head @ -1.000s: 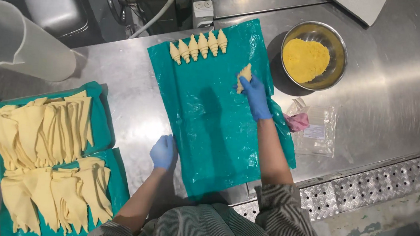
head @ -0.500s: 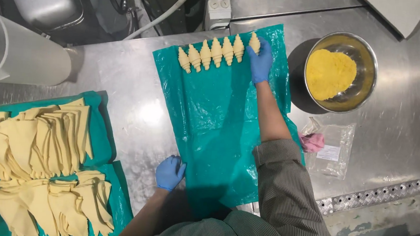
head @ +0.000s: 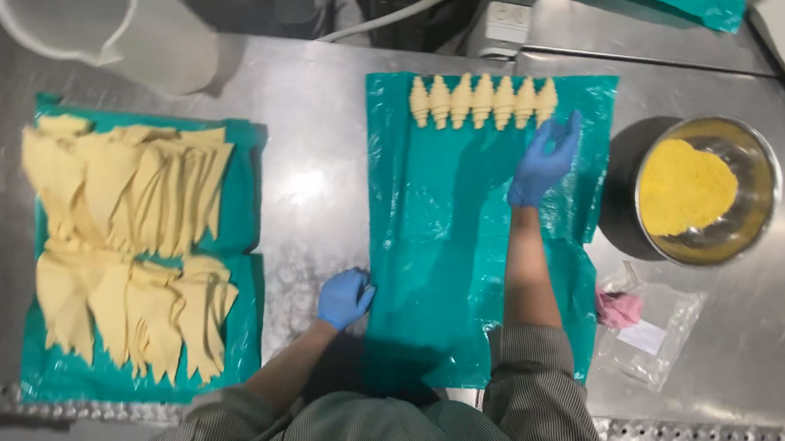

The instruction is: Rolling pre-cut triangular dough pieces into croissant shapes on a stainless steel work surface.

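Blue-gloved right hand (head: pixel 543 160) hovers just below rolled dough pieces (head: pixel 482 101).

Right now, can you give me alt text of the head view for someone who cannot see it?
A person's gloved right hand hovers open beside a row of rolled pastries on a green sheet, while the left hand rests at the sheet's edge. Cut dough triangles lie left; a metal bowl of yellow filling sits right.

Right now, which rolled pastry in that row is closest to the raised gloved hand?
The rightmost rolled pastry; the right hand hovers just below it, the other six lie farther left.
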